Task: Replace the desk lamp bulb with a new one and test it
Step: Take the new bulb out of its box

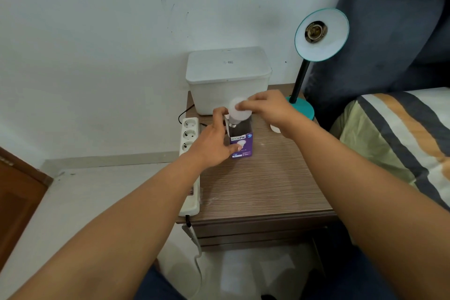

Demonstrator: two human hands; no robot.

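Now your right hand (265,107) is pinching the light, breakable round white bulb (237,111) by its dome, while your left hand (214,143) is holding the purple cardboard box (241,143).

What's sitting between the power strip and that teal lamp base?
In the head view, the purple bulb box stands between the power strip and lamp base, with the left hand steadying it and the right hand holding a bulb above it.
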